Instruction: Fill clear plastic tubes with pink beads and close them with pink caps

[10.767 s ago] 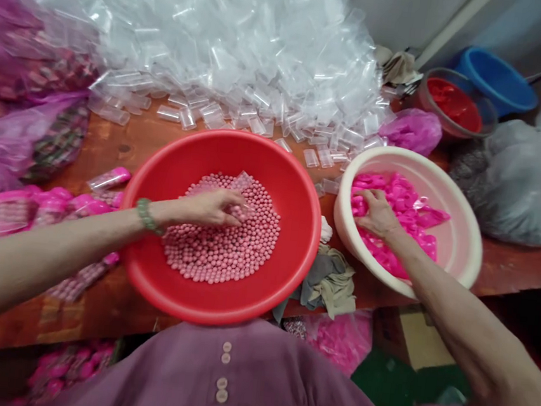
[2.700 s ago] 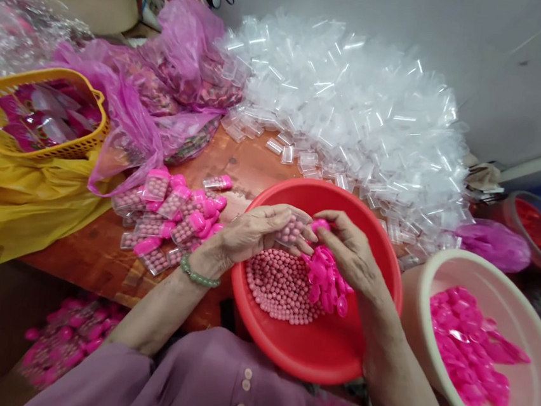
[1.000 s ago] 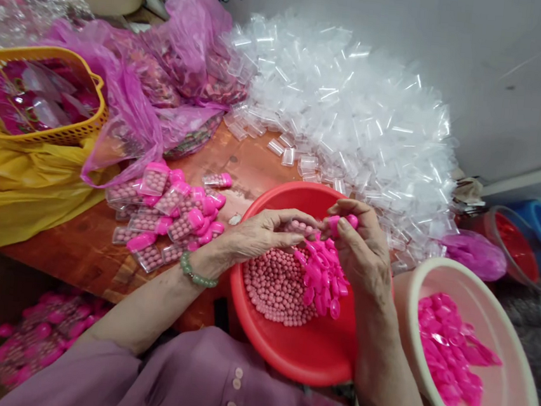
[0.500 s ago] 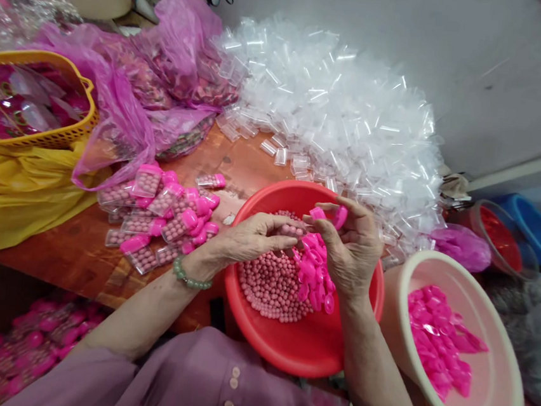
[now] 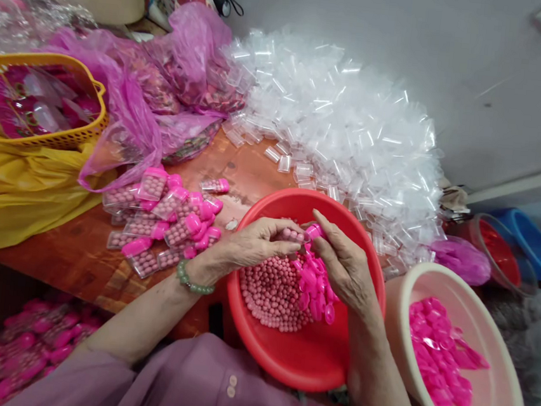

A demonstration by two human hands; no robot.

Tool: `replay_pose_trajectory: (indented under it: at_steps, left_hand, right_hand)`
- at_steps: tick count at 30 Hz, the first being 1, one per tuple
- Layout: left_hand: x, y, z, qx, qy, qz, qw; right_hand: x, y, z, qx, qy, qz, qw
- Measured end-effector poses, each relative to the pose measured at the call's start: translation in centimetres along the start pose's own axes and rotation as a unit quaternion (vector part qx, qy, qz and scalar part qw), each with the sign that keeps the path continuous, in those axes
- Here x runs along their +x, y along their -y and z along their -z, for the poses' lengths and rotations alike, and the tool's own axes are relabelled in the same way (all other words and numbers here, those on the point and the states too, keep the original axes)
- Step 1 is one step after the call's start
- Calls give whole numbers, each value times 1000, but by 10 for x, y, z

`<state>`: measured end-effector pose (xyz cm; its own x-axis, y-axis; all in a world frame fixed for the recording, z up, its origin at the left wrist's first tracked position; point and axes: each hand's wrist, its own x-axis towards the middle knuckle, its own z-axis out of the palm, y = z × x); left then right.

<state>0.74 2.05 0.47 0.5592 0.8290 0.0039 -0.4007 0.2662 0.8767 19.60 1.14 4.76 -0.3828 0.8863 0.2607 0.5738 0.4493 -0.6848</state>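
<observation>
Between the fingers and thumb of my left hand (image 5: 254, 245) is a small clear plastic container (image 5: 292, 234) filled with pink beads, its open end facing right. My right hand (image 5: 343, 264) pinches a bright pink cap (image 5: 314, 231) at that end; whether it is fully seated I cannot tell. Both hands are over a red basin (image 5: 297, 373). Loose pink beads (image 5: 273, 296) lie in it, beside a heap of bright pink caps (image 5: 317, 287). To the left, capped bead-filled containers (image 5: 178, 213) lie in a pile on the table.
A large heap of clear containers (image 5: 340, 120) covers the back of the table. At right stands a cream bucket (image 5: 495, 403) holding pink pieces. A yellow basket (image 5: 61, 139) and a purple plastic bag (image 5: 131, 103) are at left. More capped containers (image 5: 31, 346) lie below the table edge.
My right hand has brought the pink cap down and left to the container's end. A second pink piece between its fingers no longer shows. The view has shifted slightly.
</observation>
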Motion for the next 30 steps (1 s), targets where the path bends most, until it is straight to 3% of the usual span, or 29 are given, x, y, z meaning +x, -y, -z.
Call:
replay_pose_trajectory:
  at_steps: [6,9,13,17,22,30]
  left_hand:
    - [1,0,-1,73,2,-23,997]
    - [2,-2,-2,68,4,-5,998]
    - [2,-4,-4,92,5,16,996]
    - [0,-5,-4,130,37,20,991]
    - [-2,-4,-2,107,72,14,992]
    - [-1,-4,-1,112,73,-2,991]
  right_hand:
    - [1,1,-5,-45,-9,63,997]
    - [0,0,-7,-13,-36,36,999]
    - [-2,-3,-10,119,-115,-45,985]
    - [-3,-1,-15,119,-172,-7,978]
    - [0,3,-20,29,-122,114,986]
    - [3,2,-17,-21,-105,115,988]
